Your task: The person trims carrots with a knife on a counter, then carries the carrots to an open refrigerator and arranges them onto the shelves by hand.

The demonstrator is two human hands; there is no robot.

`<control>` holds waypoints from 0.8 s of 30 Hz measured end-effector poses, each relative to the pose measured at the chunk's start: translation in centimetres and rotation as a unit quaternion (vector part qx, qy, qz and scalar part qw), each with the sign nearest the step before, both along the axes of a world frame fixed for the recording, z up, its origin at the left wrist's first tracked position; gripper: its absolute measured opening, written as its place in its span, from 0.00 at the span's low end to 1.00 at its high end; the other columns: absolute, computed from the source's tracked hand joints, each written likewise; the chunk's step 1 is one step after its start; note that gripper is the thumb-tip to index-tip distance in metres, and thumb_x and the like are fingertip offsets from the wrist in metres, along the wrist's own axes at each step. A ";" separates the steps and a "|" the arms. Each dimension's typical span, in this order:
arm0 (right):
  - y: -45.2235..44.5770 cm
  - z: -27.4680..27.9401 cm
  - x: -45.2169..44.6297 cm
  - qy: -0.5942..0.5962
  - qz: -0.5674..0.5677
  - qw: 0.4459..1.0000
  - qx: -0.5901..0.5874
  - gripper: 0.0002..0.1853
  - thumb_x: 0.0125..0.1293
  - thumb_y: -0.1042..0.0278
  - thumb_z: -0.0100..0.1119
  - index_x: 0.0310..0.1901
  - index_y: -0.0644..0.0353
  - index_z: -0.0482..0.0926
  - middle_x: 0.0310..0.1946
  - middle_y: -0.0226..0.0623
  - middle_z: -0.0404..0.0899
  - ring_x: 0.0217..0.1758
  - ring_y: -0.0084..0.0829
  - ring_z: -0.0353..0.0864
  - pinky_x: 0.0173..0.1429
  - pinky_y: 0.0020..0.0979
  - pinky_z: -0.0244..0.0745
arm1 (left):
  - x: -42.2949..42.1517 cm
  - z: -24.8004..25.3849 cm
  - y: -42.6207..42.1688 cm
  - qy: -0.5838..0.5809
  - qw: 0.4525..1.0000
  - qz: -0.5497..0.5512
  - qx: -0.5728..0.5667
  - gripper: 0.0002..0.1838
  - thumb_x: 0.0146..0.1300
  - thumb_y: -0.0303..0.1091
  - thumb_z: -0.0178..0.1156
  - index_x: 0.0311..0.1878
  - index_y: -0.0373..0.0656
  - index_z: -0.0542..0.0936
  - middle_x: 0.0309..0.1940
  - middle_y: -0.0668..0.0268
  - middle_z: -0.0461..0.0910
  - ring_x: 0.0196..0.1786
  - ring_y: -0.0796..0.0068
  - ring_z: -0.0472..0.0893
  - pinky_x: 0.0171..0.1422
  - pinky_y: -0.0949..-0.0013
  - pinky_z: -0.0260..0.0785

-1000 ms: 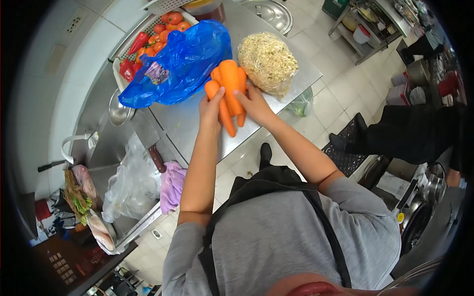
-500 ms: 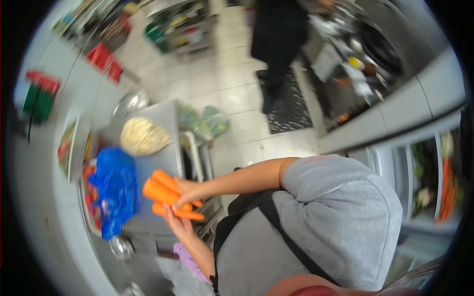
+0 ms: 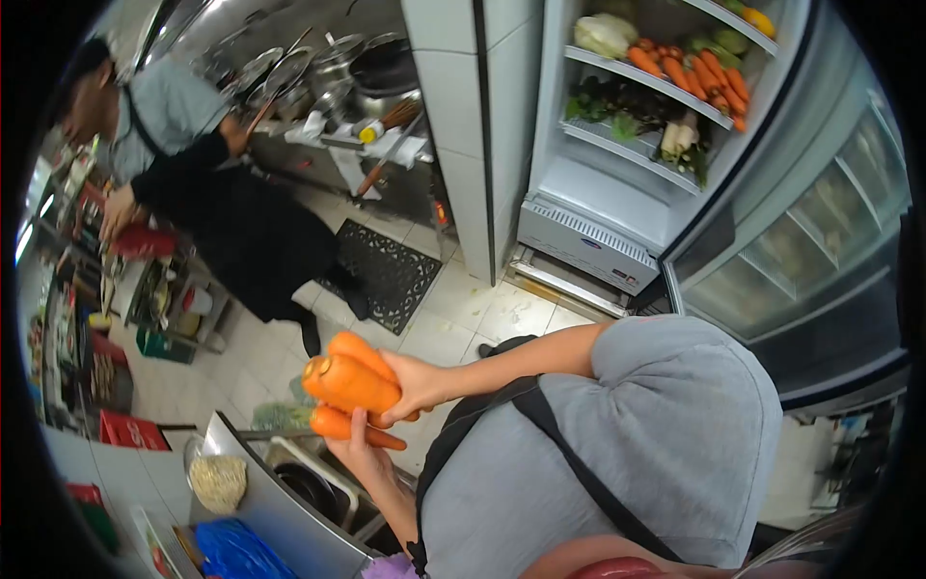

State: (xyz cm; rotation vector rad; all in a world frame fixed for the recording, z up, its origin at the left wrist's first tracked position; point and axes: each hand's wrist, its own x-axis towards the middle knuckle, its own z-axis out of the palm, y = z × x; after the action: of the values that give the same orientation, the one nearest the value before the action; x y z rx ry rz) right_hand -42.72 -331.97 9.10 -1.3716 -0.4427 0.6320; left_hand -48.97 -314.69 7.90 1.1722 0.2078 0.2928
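Note:
Thick orange carrots [image 3: 359, 383] are bunched in my right hand [image 3: 422, 385], its fingers wrapped round their lower ends. Just below them, my left hand [image 3: 365, 452] grips a slimmer carrot [image 3: 335, 423], with the thumb up against the bunch. The two hands are close together in front of my body, and the carrots' blunt tops point away from me. Part of the bunch is hidden behind the right hand's fingers. Below and beyond the hands is the steel table [image 3: 275, 511].
An upright fridge [image 3: 603, 198] has its glass door [image 3: 801, 241] swung wide; vegetables lie on its shelves. A co-worker [image 3: 241, 222] in a black apron stands by the stove, near a black floor mat [image 3: 386, 275]. A blue plastic bag [image 3: 236, 552] and a pale heap of food [image 3: 218, 482] are on the table.
My view has turned right, from the steel table towards the open fridge, and the table has slid to the lower left. The carrots stay in both hands. The co-worker is now much more visible.

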 end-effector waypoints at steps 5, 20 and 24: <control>-11.3 1.4 1.1 0.036 -0.139 0.986 0.082 0.45 0.50 0.67 0.76 0.67 0.61 0.58 0.41 0.40 0.77 0.24 0.25 0.80 0.13 0.24 0.66 | 6.3 0.3 -7.6 -0.001 0.991 -0.135 -0.016 0.27 0.61 0.21 0.65 0.63 0.37 0.68 0.55 0.58 0.76 0.57 0.66 0.78 0.65 0.63 0.69; -58.8 10.7 11.6 -0.232 -0.618 0.749 0.053 0.60 0.52 0.64 0.75 0.79 0.57 0.40 0.57 0.36 0.70 0.54 0.26 0.73 0.60 0.31 0.70 | 29.3 10.0 -47.5 -0.023 0.873 -0.484 0.060 0.32 0.62 0.32 0.66 0.66 0.31 0.65 0.47 0.53 0.79 0.46 0.60 0.84 0.49 0.61 0.81; -71.1 16.1 17.6 -0.199 -0.660 0.724 -0.006 0.62 0.55 0.60 0.74 0.78 0.61 0.34 0.55 0.49 0.73 0.37 0.31 0.79 0.36 0.29 0.78 | 31.7 16.1 -59.9 -0.082 0.831 -0.550 0.011 0.33 0.59 0.29 0.70 0.66 0.32 0.68 0.51 0.58 0.79 0.49 0.70 0.82 0.53 0.67 0.76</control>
State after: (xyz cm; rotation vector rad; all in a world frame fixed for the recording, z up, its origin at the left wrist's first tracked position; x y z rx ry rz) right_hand -25.12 -403.05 25.23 -1.4501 0.2823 -0.8650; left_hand -17.28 -374.54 23.96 1.1091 -0.6313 -0.6304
